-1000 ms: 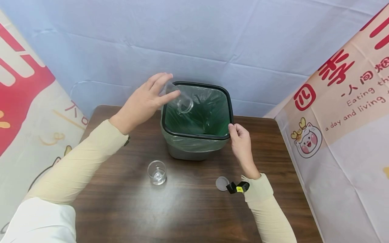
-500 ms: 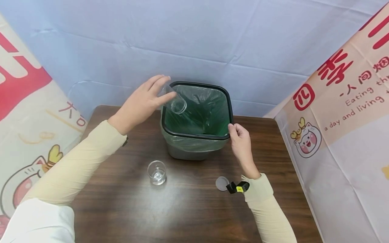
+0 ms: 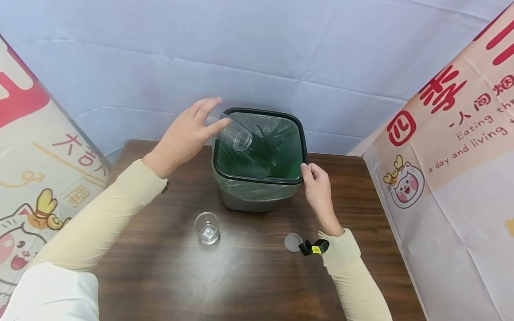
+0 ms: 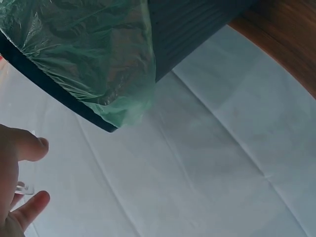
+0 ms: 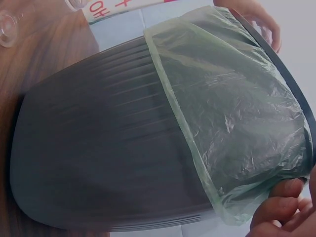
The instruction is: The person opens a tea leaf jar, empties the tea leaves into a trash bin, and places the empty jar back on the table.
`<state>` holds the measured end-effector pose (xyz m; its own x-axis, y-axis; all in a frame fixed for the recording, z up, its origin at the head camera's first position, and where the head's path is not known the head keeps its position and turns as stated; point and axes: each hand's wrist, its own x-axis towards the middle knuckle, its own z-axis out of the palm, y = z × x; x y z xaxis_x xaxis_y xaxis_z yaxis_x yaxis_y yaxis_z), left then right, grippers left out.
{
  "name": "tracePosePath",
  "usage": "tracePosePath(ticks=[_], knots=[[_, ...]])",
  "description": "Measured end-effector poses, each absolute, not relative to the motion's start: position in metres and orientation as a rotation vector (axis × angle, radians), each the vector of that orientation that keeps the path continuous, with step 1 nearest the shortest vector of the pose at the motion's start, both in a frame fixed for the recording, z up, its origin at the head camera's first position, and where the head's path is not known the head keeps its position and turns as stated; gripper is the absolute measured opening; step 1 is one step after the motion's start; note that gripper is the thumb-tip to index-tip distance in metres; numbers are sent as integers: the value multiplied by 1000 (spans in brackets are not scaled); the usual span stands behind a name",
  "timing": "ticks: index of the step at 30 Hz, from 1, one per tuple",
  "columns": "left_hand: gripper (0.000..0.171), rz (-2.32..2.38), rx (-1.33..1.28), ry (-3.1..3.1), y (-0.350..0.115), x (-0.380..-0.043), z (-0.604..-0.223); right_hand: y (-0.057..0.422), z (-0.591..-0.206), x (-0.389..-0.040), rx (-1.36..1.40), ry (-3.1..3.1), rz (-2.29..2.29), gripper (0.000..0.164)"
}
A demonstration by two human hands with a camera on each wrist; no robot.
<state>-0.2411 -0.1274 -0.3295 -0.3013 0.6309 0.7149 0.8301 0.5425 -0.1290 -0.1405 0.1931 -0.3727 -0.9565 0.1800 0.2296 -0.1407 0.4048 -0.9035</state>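
My left hand (image 3: 182, 133) grips a clear, narrow jar (image 3: 237, 133) between thumb and fingers, tilted with its mouth down over the left side of the trash bin. Only a small bit of clear plastic shows between the fingers in the left wrist view. The grey trash bin (image 3: 246, 204) stands upright on the table, with a black rim (image 3: 261, 180) and a green plastic liner (image 3: 277, 133) folded over it. At its front right corner, my right hand (image 3: 318, 187) pinches the rim and the liner edge. In the right wrist view its curled fingers (image 5: 279, 210) press on the liner.
A clear glass (image 3: 207, 228) stands on the brown wooden table (image 3: 241, 276), in front of the bin and to its left. A round translucent lid (image 3: 293, 242) lies near my right wrist. Cloth walls (image 3: 257, 53) close in the back and both sides.
My left hand has drifted slightly left and turned the jar, so more of its side shows and its mouth points down to the right. The right hand and the bin keep their places.
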Motion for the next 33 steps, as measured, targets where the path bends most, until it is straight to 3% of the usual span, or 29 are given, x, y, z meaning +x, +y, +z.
tracePosePath(ticks=[12, 20, 33], knots=[[38, -405, -1062, -2067, -123, -239, -334, 193, -372, -140, -37, -2373, 1572, 37], [50, -496, -1028, -2099, -125, -235, -339, 192, -372, -139, -36, -2372, 1569, 37], [55, -855, -857, -2123, -129, -222, -352, 192, -373, -140, -44, -2358, 1586, 37]])
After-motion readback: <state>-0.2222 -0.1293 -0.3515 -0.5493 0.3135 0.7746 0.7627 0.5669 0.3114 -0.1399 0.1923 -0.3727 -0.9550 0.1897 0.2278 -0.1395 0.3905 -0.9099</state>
